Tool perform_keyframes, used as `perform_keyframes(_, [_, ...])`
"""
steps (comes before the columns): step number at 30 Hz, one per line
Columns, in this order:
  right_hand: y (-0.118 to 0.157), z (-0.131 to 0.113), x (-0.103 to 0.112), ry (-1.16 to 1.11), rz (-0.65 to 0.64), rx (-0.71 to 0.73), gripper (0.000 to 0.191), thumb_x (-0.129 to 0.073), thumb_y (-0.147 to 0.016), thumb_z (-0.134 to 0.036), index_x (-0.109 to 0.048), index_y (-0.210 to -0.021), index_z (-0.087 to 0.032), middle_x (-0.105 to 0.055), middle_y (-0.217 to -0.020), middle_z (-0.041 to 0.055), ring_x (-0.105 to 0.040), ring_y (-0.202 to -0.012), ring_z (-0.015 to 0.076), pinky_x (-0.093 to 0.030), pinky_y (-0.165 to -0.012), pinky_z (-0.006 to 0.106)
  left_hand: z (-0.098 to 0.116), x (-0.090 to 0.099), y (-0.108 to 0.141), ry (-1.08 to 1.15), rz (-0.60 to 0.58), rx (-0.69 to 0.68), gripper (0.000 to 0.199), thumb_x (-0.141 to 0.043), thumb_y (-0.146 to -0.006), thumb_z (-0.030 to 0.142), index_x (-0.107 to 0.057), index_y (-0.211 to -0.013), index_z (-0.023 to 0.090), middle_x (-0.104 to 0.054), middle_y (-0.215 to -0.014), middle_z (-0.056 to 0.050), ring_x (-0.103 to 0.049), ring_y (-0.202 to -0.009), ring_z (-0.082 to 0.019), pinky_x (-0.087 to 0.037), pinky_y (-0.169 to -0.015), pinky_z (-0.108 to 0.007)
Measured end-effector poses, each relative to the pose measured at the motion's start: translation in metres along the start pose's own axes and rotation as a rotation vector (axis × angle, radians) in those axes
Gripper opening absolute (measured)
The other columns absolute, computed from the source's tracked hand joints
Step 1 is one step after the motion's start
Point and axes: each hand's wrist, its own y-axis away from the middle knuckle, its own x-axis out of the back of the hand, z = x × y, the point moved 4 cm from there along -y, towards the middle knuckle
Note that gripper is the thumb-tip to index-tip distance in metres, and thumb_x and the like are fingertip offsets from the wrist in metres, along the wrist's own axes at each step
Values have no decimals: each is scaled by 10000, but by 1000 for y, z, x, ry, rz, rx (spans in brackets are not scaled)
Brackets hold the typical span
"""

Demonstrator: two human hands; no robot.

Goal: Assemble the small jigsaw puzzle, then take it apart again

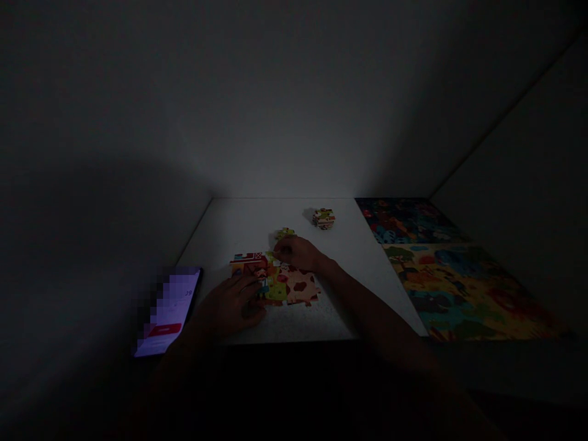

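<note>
White table (pixel 257 217) is carrying everything. Savanna picture (pixel 450 288) is lying toward its near right corner; darker picture (pixel 395 219) is occupying the far right corner. Farm puzzle (pixel 301 286), part-built, is lying near the middle of the near edge. Left hand (pixel 232 303) is resting on its left part, fingers loosely spread, grasping nothing visible. Right hand (pixel 297 252) is hovering or resting at its far edge, thumb and forefinger bending close together; cannot tell whether they are pinching a piece. Lit phone (pixel 177 303) is sitting by the table's left edge. Stack of pieces (pixel 324 219) is standing toward the far edge; green loose bit (pixel 285 232) is lying just beyond the right fingers.
</note>
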Motion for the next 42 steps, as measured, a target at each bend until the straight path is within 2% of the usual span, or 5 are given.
perform_keyframes(15, [0,-4,-4,-26,-30,66,168,-686,-849,-272,-721,-995,-197,-701,-1016,51,-618,-937,173,-432,-816,270,-4,4,-9,46,-31,41,361,-455,-928,371,-695,-1161,236,-732,-1142,-67,-679,-1055,-237,-543,-944,-414])
perform_keyframes(26, [3,-10,1,1,-141,-69,305,-700,-822,-238,-700,-1122,-189,-688,-921,38,-598,-781,142,-402,-687,240,-24,3,-27,75,76,227,441,-325,-998,406,-714,-1110,232,-744,-1121,-59,-713,-970,-227,-579,-872,-397])
perform_keyframes(35, [5,8,12,-292,-175,-34,159,-627,-876,-283,-723,-900,-159,-678,-804,2,-587,-737,128,-424,-687,235,-28,2,-35,132,29,260,395,-401,-974,495,-689,-1155,294,-725,-1183,-9,-714,-989,-211,-583,-845,-360])
perform_keyframes(38, [5,32,24,-336,-84,-120,190,-622,-868,-310,-721,-836,-151,-681,-773,2,-584,-721,130,-423,-688,244,-34,2,-33,163,-24,305,418,-420,-953,537,-690,-1165,297,-758,-1079,-9,-731,-834,-197,-590,-724,-323])
perform_keyframes(42, [8,68,44,-226,226,-286,184,-615,-843,-298,-710,-811,-144,-674,-748,13,-579,-696,133,-402,-660,245,-45,9,-43,235,1,341,449,-404,-960,543,-702,-1130,253,-764,-995,-27,-712,-746,-169,-573,-657,-281])
